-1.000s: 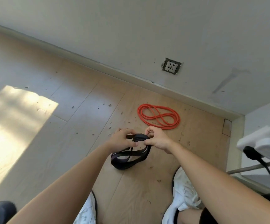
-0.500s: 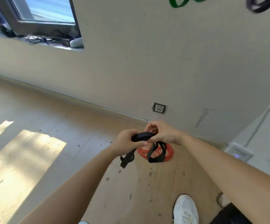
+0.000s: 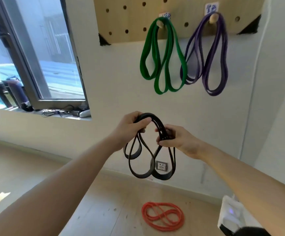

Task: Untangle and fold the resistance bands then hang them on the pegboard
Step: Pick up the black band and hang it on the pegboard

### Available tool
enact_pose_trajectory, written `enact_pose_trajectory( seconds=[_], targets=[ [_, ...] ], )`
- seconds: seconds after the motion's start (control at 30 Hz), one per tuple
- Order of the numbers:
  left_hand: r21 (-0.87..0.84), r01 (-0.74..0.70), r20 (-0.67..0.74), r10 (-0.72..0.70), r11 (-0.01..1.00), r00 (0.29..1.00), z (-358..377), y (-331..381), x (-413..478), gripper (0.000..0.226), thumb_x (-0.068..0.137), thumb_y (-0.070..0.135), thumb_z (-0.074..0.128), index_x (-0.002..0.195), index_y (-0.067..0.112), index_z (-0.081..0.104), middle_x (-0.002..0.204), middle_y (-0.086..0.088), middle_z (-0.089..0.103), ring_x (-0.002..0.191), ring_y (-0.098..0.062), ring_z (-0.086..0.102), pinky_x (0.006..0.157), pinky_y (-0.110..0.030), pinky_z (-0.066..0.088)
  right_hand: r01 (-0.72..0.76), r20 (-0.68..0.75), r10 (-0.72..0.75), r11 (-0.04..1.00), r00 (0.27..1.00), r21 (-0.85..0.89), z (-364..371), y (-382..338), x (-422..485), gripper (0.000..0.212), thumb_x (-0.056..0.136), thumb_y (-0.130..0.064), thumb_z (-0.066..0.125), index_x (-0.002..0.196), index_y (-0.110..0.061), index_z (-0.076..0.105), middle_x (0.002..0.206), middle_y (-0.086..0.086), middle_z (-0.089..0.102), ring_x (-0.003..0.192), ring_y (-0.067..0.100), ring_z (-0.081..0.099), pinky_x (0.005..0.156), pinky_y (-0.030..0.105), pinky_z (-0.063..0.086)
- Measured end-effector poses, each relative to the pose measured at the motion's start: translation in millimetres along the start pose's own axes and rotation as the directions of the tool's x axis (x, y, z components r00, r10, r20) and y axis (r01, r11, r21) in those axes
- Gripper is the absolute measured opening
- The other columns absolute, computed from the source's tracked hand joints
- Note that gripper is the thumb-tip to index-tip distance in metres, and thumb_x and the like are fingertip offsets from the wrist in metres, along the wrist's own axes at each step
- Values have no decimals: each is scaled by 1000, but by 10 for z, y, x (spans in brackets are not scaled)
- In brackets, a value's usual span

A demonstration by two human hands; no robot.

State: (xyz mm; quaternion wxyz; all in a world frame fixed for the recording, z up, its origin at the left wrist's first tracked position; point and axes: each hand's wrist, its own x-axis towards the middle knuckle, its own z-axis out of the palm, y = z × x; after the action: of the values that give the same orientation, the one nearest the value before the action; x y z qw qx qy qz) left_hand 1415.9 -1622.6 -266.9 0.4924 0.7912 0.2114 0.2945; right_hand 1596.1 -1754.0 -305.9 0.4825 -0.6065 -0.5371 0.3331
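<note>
Both hands hold a folded black resistance band [image 3: 148, 160] up in front of the wall; its loops hang below my fingers. My left hand [image 3: 131, 126] grips the top of the fold and my right hand [image 3: 177, 140] pinches the strands on the right. Above, a wooden pegboard [image 3: 131, 17] carries a green band [image 3: 162, 57] on one peg and a purple band [image 3: 208, 55] on another peg. An orange band [image 3: 163, 216] lies coiled on the wooden floor below.
A window [image 3: 36, 53] with cables on its sill [image 3: 61, 113] is at the left. A wall socket [image 3: 161, 166] sits low behind the black band. A white device [image 3: 232, 213] is at the lower right.
My view has swung up from the floor to the wall and pegboard. Both hands have lifted the black band from floor level to chest height, its loops now hanging longer.
</note>
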Motion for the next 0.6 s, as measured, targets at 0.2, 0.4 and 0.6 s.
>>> enact_pose_trajectory(
  seconds=[0.2,0.4,0.6],
  targets=[
    [-140,-77,-151,56,987,987,-203,900,434,21,102,26,61,99,6,65,80,-3,53,70,-19,52,82,-36,50,173,-158,-179,984,971,-49,-544,-1119,170,49,90,2,68,133,-17,57,101,5,75,102,22,72,98,42,55],
    [-368,-160,-262,62,916,963,-322,1754,985,28,100,24,65,118,3,66,85,-5,58,59,-14,50,70,-30,50,380,-427,-333,925,841,26,-1003,-2133,422,39,94,6,61,126,-16,58,107,8,75,90,18,73,73,29,57],
    [-520,-221,-292,71,825,954,-373,2464,1587,24,96,19,69,116,6,62,85,-7,63,57,-14,53,69,-32,50,503,-603,-375,863,704,51,-1460,-2785,792,27,94,-2,64,113,-18,57,111,10,71,99,24,71,80,34,60]
  ],
)
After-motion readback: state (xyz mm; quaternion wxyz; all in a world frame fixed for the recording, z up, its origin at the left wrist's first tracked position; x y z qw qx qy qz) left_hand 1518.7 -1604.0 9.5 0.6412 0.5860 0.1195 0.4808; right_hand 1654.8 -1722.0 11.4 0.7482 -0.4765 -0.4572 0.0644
